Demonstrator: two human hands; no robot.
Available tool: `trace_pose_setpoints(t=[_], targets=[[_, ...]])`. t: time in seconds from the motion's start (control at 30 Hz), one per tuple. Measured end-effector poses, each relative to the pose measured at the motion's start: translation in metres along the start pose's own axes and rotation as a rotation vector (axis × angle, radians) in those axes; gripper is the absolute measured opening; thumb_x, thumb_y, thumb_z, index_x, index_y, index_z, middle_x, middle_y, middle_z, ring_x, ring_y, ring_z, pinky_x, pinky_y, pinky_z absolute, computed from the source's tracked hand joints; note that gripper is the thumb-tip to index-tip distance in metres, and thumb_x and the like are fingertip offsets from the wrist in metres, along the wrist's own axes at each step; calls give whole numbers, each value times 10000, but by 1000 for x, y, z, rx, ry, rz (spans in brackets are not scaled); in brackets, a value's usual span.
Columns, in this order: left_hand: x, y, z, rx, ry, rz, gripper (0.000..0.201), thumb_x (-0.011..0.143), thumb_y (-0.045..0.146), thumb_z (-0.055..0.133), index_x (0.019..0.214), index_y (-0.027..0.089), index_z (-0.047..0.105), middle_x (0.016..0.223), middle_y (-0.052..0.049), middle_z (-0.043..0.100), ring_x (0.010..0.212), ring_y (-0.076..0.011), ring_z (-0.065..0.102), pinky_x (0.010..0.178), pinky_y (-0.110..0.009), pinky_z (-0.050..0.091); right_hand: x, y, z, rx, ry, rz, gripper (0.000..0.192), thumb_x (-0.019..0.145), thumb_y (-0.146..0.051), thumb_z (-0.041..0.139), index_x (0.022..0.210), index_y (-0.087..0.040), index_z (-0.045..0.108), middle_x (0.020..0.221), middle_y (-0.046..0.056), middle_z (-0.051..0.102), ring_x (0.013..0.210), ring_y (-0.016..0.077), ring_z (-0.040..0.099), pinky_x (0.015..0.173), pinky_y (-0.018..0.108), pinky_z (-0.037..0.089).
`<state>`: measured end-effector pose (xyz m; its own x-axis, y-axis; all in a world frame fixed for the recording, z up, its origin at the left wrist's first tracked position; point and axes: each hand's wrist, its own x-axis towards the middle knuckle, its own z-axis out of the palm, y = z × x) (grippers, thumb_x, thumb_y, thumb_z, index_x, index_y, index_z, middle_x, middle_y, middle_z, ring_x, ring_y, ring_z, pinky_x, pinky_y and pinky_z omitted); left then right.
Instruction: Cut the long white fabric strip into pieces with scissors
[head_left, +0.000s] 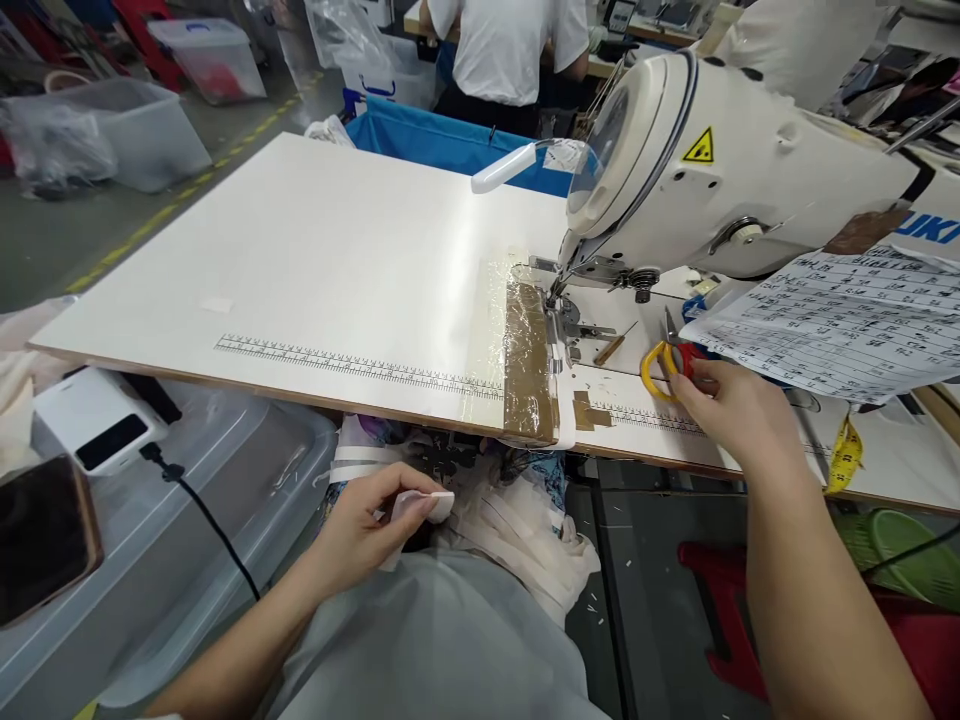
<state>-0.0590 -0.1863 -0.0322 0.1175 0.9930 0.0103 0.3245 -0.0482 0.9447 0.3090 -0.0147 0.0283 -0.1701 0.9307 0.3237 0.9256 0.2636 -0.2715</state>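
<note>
Between the thumb and fingers of my left hand [386, 515] is the edge of a thin white fabric piece [441, 506], above my lap. More pale fabric [525, 540] hangs in folds below the table edge. My right hand [739, 405] is closed at the handles of a pair of scissors [658, 370], one yellow and one red. The scissors' blades point away from me, to the right of the needle area. The sewing machine [720, 170] stands above them, its presser foot [553, 295] near the brown-taped strip [529, 360]. My right fingertips are partly hidden.
A printed ruler [360, 365] runs along the white table [337, 250]. A handwritten sheet [840, 315] hangs under the machine arm, and a yellow tape measure [845, 455] at the front edge. Left are a phone [45, 540] and a white device [101, 420]. A person [517, 50] is beyond.
</note>
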Motion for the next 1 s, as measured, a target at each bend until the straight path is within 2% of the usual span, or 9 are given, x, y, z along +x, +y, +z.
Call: trace_pose_setpoints(t=[0.1,0.23,0.37,0.47,0.53,0.6,0.73,0.87,1.0], targets=[[-12,-2,-6,-6,28,161,116,905,164,536,944,209,636,904,-29,719,721,-124,643,573,-189,460,-45,-48,12,195,-69,138,314,912,-473,470,917,-215,649,874,86,690,755,219,637,633,335,446],[-28,-3,-9,-38,13,324,195,890,91,527,1008,223,607,962,-45,714,803,-148,628,688,-247,505,-124,-118,85,730,-788,210,340,913,-476,487,1098,-222,616,991,74,697,637,187,670,621,325,521],[-46,-7,-18,-190,-2,326,168,927,139,488,1033,221,588,968,-82,710,950,-221,625,827,-375,515,-159,-163,187,781,-851,314,460,863,-378,549,1275,-182,487,988,84,696,644,199,673,592,324,533],[-58,-14,-37,-446,-141,124,122,965,253,440,921,210,545,844,-75,706,789,-207,663,710,-336,536,-160,-187,226,802,-889,276,337,849,-262,526,1173,-170,524,784,16,686,589,170,642,519,265,502],[-61,-19,-50,-488,-331,-59,216,967,374,422,905,203,538,751,-66,691,645,-185,651,597,-286,522,-159,-198,227,781,-860,225,221,829,-186,508,1042,-174,564,753,12,662,657,170,636,573,258,497],[-58,-24,-54,-282,-348,-185,290,928,444,475,1067,202,552,862,-94,703,723,-210,671,619,-293,536,-159,-205,212,742,-807,150,154,825,-152,478,937,-180,579,766,27,642,727,184,619,657,284,486],[-38,-36,-34,278,-114,-155,671,816,370,615,1416,207,363,1396,-148,488,1261,-305,484,1000,-425,454,-155,-209,158,687,-677,-152,191,832,-158,454,934,-187,613,840,47,616,773,190,578,718,290,438],[-20,-45,-29,299,-162,-95,439,904,256,335,1307,169,488,1211,-96,644,1079,-222,620,894,-319,508,-130,-199,111,515,-295,-534,337,887,-171,383,1151,-164,592,804,52,594,666,174,550,593,263,419],[-14,-50,-67,619,219,-60,425,912,321,296,1203,167,565,1070,-78,696,906,-225,666,730,-282,503,-109,-179,103,360,-147,-446,404,909,-153,339,1258,-171,543,944,85,630,758,175,604,650,257,471]])
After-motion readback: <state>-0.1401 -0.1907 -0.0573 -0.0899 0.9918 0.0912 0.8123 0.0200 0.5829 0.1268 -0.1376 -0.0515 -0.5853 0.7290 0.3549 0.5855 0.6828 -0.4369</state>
